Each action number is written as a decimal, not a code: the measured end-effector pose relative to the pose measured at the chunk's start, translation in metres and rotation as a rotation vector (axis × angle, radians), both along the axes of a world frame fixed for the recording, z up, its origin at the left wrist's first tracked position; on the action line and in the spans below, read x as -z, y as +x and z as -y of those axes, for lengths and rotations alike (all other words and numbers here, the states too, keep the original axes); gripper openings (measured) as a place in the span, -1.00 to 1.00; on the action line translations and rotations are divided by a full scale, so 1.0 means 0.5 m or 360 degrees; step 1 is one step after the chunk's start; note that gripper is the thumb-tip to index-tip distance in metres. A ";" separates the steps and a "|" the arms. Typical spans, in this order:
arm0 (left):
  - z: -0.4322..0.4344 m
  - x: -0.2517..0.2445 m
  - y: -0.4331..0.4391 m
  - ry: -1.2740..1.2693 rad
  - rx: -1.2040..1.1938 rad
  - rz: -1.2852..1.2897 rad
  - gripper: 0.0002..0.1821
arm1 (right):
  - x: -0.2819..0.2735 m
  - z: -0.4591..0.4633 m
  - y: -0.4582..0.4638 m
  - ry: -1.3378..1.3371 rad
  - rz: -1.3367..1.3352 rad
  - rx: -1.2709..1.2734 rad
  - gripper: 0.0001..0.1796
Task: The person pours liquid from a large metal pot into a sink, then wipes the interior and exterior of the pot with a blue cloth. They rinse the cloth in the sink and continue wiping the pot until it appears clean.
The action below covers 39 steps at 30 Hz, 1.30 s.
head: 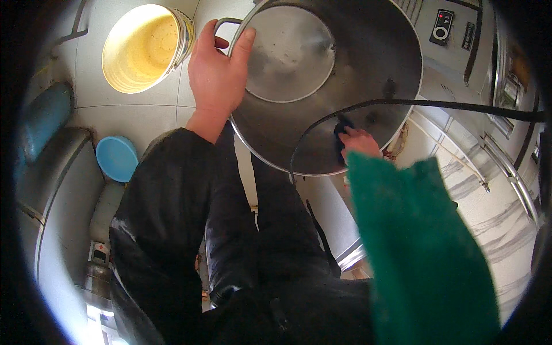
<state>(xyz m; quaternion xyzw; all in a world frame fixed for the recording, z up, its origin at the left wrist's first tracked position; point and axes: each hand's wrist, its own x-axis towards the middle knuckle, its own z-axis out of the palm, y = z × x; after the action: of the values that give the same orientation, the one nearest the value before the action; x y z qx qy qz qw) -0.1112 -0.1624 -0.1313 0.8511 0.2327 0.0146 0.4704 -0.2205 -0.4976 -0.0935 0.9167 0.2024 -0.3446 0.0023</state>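
A large round metal pot [366,56] lies tipped before me, its mouth facing me and its paler round bottom [289,51] visible inside. My left hand [220,77] grips its rim at the upper left, beside a metal loop handle [227,20]. Inside the mouth, near the lower right wall, my right hand [361,142] holds a dark cloth [341,129] against the metal. A green sleeve covers my right forearm. Across the pot's mouth curves a black cord or hose [371,102], coming from the right and bending down to the near rim.
A bucket with a yellowish inside [142,47] stands on the tiled floor at upper left. Below it sits a light blue basin [116,158]. To the right are a metal appliance with a control knob [440,32] and a marble-patterned front with a metal rail [511,177].
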 end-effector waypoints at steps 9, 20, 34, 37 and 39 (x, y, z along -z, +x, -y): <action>-0.011 0.002 0.004 0.0005 -0.0022 -0.0024 -0.17 | 0.137 -0.472 0.094 0.2452 -0.1211 0.2524 -0.53; 0.009 -0.007 0.002 0.0061 0.0021 -0.0105 -0.13 | -0.012 0.118 0.331 -0.0383 0.0711 -0.0724 -0.61; 0.012 -0.013 0.001 0.0061 0.0008 -0.0034 -0.29 | 0.288 -0.344 0.123 0.1042 0.0038 0.0392 -0.73; 0.009 -0.008 0.005 0.0066 0.0053 0.0018 -0.36 | 0.158 -0.332 0.337 0.1623 0.0632 0.0929 -0.67; 0.006 -0.002 0.009 0.0063 0.0077 0.0037 -0.37 | 0.058 -0.257 0.428 0.1410 0.0311 0.1747 -0.37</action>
<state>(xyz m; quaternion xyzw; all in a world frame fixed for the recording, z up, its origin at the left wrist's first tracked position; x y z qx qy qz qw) -0.1066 -0.1654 -0.1305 0.8654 0.2063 0.0177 0.4562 -0.0065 -0.3690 -0.1227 0.8277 -0.1685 -0.0977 -0.5263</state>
